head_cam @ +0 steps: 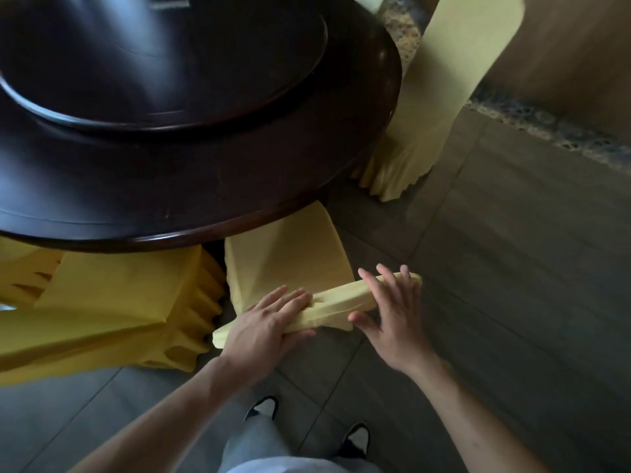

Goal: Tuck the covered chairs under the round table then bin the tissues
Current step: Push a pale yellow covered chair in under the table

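Observation:
A chair in a yellow cover (290, 254) stands right before me, its seat partly under the rim of the dark round table (211, 186). My left hand (266, 322) grips the top edge of its backrest, thumb underneath. My right hand (392, 315) rests flat on the same edge farther right, fingers spread. A second covered chair (112, 302) sits at the left, its seat partly under the table. A third covered chair (440, 97) stands at the table's right side, backrest towards me. No tissues are in view.
A raised dark turntable (164, 63) fills the middle of the table. Grey tiled floor (512, 268) stretches to the right. A speckled stone skirting (546, 128) and a brown wall run along the upper right. My shoes (263, 406) are on the floor below.

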